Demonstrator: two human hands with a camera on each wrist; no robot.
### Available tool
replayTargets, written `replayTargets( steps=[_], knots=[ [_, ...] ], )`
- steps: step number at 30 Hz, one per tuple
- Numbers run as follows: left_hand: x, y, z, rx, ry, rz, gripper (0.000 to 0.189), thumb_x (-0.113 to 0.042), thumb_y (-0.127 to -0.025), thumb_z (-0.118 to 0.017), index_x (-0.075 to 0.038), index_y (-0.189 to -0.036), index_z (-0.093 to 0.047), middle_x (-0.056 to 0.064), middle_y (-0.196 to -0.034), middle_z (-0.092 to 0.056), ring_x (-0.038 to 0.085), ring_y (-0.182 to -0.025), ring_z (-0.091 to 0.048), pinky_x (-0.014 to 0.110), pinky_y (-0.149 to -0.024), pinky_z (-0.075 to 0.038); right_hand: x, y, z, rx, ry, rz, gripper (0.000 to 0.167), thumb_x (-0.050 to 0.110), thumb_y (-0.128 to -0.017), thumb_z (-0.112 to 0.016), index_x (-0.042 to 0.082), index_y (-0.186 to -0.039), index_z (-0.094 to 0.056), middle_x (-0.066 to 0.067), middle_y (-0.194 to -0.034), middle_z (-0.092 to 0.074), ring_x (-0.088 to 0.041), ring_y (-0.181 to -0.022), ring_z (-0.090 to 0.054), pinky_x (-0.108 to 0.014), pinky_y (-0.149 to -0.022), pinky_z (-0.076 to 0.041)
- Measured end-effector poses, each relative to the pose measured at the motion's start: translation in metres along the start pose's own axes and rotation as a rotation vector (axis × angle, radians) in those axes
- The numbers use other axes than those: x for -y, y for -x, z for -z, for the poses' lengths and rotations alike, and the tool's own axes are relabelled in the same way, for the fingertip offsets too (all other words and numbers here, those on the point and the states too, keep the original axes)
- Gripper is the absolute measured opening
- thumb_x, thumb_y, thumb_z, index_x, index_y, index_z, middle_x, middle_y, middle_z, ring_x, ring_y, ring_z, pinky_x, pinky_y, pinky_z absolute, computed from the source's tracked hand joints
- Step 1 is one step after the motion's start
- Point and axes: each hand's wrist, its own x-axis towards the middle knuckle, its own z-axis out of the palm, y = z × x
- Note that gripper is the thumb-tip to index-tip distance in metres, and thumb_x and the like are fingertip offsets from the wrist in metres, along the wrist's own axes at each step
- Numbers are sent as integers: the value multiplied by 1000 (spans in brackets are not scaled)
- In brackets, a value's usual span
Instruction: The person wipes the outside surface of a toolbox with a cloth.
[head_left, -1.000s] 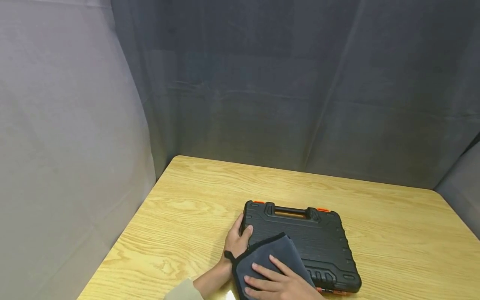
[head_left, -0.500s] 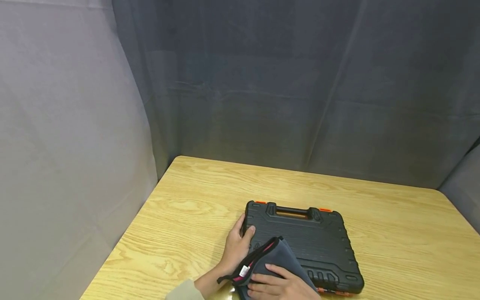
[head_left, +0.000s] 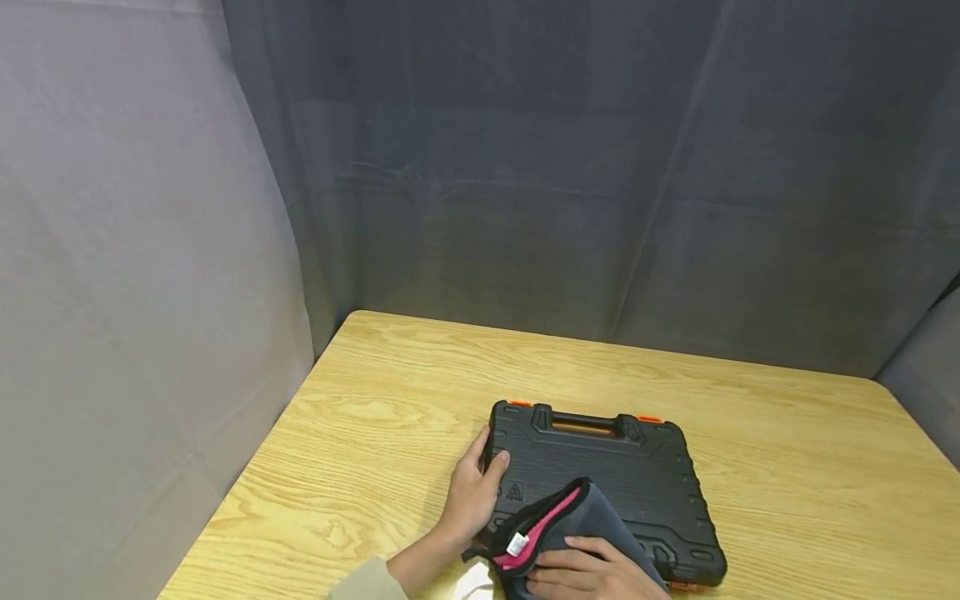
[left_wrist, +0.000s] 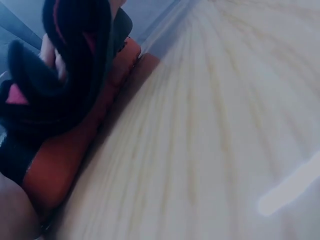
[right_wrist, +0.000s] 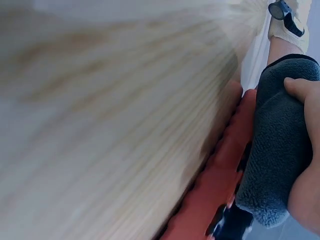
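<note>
A black tool case (head_left: 600,467) lies flat on the wooden table, its handle toward the far side. Its lower half (right_wrist: 210,185) is orange in the right wrist view. My left hand (head_left: 471,498) grips the case's left edge, thumb on top. Over the near left part of the lid is a folded grey fleece cloth (head_left: 611,529) with black edging, pink inner side and a white tag. My right hand (head_left: 596,575) holds this cloth from above, fingers spread across it; in the right wrist view the thumb (right_wrist: 296,87) bends over its side.
The wooden table (head_left: 390,392) extends around the case on both sides and behind. A dark grey curtain (head_left: 480,183) hangs beyond its far edge, and a light grey one (head_left: 150,275) closes the left side.
The cloth and my right hand have shifted rightward and toward me over the lid. The cloth's edge has folded open, showing pink and the tag. My left hand keeps its grip.
</note>
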Motion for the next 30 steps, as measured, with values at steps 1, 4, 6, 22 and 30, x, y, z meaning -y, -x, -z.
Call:
replayTargets(
  steps=[1, 4, 6, 22, 30],
  knots=[
    [0, 0, 0, -1, -1, 0, 61, -19, -104, -54, 2, -155, -28, 21, -156, -34, 32, -140, -36, 49, -113, -31, 0, 2, 1, -8, -1, -5, 33, 42, -100, -56, 23, -121, -73, 15, -121, -68, -2, -119, -55, -22, -113, -21],
    [-1, 1, 0, 4, 8, 6, 61, -18, -104, -53, 1, -156, -28, 20, -156, -34, 32, -141, -34, 49, -114, -28, -1, 8, 4, -18, -32, -23, 30, 38, -101, -56, 23, -120, -73, 16, -120, -68, -1, -117, -55, -21, -111, -22],
    [-1, 1, 0, -1, -2, 8, 61, -18, -104, -53, 1, -156, -28, 20, -156, -34, 32, -142, -33, 49, -114, -27, -1, 12, 7, -16, -70, -40, 27, 35, -100, -59, 23, -120, -73, 15, -119, -68, -1, -116, -56, -20, -110, -22],
    [-4, 4, 0, -1, -11, 50, 63, -22, -104, -53, -1, -157, -26, 20, -159, -27, 36, -145, -26, 54, -115, -24, 3, 45, 39, 106, -160, -318, 23, 30, -88, -75, 28, -111, -76, 22, -111, -68, 0, -101, -60, -19, -82, -36],
    [-3, 3, 1, -21, -51, 50, 63, -22, -103, -55, -1, -156, -28, 20, -159, -28, 37, -146, -22, 55, -116, -19, 2, 59, 49, 122, -133, -354, 20, 30, -86, -78, 30, -106, -74, 24, -106, -66, 1, -97, -59, -25, -79, -39]
  ],
)
